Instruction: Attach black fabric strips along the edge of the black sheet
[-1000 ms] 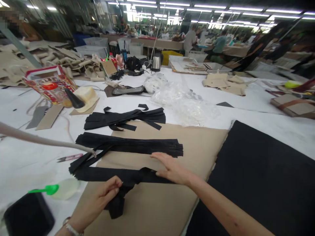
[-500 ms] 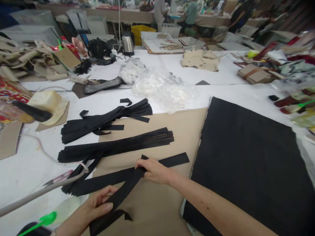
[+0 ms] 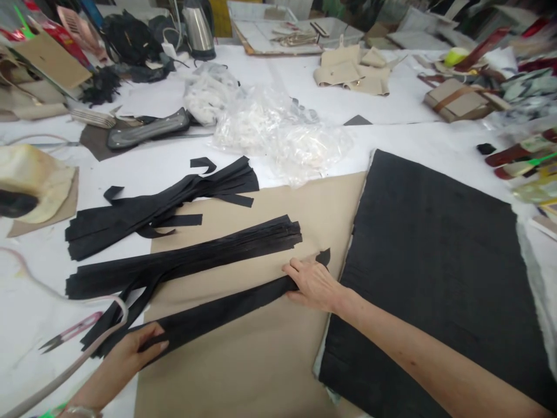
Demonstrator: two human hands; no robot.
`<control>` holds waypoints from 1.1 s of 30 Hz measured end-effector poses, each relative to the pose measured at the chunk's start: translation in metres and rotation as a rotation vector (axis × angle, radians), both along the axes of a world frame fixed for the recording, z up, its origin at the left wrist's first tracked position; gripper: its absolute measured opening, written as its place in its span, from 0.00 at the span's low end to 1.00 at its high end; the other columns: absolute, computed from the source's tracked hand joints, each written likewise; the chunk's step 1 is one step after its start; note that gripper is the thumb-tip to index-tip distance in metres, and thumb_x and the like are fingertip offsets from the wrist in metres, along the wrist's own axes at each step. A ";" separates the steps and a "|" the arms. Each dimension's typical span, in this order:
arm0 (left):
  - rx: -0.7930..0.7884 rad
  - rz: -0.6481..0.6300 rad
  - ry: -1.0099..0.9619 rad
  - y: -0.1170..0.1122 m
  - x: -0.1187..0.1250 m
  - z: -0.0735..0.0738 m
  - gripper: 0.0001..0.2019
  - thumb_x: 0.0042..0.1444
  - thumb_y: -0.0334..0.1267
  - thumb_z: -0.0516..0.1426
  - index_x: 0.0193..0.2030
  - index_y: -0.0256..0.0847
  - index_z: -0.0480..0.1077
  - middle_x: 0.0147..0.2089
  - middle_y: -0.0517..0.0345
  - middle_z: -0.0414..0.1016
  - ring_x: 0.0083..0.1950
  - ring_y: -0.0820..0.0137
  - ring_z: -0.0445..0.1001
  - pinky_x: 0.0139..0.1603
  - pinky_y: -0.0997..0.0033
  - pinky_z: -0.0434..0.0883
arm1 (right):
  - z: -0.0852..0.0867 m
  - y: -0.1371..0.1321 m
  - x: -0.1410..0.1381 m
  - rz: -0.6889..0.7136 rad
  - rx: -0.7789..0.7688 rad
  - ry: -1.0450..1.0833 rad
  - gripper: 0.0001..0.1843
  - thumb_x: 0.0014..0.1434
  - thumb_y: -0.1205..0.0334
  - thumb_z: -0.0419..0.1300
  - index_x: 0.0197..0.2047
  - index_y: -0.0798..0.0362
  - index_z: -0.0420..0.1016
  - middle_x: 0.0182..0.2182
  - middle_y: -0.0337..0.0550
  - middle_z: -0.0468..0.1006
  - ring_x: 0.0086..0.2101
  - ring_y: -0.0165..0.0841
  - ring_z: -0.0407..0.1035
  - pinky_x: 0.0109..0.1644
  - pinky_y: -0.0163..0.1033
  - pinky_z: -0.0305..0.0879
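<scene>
A long black fabric strip [image 3: 217,310] lies stretched across a tan cardboard sheet [image 3: 243,366]. My left hand [image 3: 126,357] pinches its left end near the sheet's left edge. My right hand [image 3: 311,284] presses flat on its right end by the sheet's right edge. Just beyond lies a neat stack of black strips [image 3: 195,258]. A looser pile of black strips [image 3: 161,206] rests farther back on the white table.
A large black fabric panel [image 3: 435,267] lies at the right. Pink thread snips [image 3: 69,332] and a grey hose [image 3: 65,371] are at the left. Crumpled clear plastic bags [image 3: 278,130], a kettle [image 3: 198,26], tan fabric pieces [image 3: 352,72] and clutter fill the back.
The strip was bunched and lifted between my hands; now it lies pulled straight and flat. My right hand moved right, my left hand moved left. The view tilted down.
</scene>
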State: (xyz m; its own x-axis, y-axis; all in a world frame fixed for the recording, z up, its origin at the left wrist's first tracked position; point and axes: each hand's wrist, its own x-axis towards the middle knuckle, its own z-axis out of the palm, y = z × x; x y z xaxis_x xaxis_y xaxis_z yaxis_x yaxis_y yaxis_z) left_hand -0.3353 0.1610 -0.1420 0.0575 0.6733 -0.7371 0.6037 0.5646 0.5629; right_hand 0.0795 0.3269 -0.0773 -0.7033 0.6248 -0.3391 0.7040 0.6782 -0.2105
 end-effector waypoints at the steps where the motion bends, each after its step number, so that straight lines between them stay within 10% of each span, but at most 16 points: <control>1: 0.033 -0.011 0.097 0.001 -0.001 -0.006 0.17 0.54 0.55 0.53 0.35 0.42 0.66 0.35 0.57 0.72 0.41 0.63 0.70 0.43 0.66 0.65 | -0.007 -0.001 0.002 0.001 -0.012 0.014 0.27 0.57 0.46 0.67 0.52 0.53 0.66 0.43 0.46 0.72 0.40 0.45 0.70 0.44 0.47 0.62; 8: 0.042 -0.037 0.315 -0.009 -0.021 -0.022 0.14 0.51 0.52 0.52 0.35 0.45 0.67 0.36 0.57 0.76 0.43 0.59 0.74 0.45 0.63 0.67 | -0.030 -0.006 0.020 -0.059 -0.094 0.109 0.37 0.57 0.46 0.68 0.61 0.55 0.59 0.49 0.52 0.73 0.48 0.46 0.67 0.54 0.51 0.54; 14: 0.046 -0.037 0.423 -0.007 -0.032 -0.016 0.14 0.53 0.50 0.50 0.38 0.43 0.65 0.41 0.51 0.76 0.45 0.57 0.73 0.48 0.60 0.66 | -0.032 0.001 0.037 -0.117 -0.075 0.058 0.14 0.62 0.64 0.64 0.50 0.52 0.66 0.42 0.45 0.76 0.44 0.42 0.69 0.58 0.51 0.49; 25: 0.028 -0.034 0.593 -0.003 -0.014 -0.003 0.13 0.56 0.48 0.44 0.41 0.42 0.59 0.44 0.44 0.73 0.49 0.52 0.72 0.49 0.55 0.66 | -0.041 0.012 0.038 -0.143 -0.128 0.104 0.11 0.64 0.69 0.59 0.49 0.50 0.68 0.44 0.41 0.76 0.46 0.38 0.69 0.51 0.46 0.52; 33: 0.567 -0.308 0.890 -0.007 0.036 0.011 0.20 0.64 0.39 0.42 0.60 0.36 0.58 0.56 0.43 0.68 0.57 0.53 0.66 0.58 0.53 0.59 | -0.034 0.005 0.030 -0.155 -0.036 0.063 0.24 0.59 0.62 0.68 0.55 0.51 0.64 0.50 0.46 0.70 0.50 0.44 0.62 0.53 0.48 0.54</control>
State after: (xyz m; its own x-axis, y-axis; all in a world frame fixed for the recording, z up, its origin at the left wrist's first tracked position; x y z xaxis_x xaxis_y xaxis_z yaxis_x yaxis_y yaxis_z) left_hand -0.2998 0.1544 -0.1314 -0.1174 0.9754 -0.1868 0.9931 0.1168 -0.0138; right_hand 0.1098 0.3317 -0.1109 -0.6202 0.7155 -0.3215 0.7842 0.5542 -0.2792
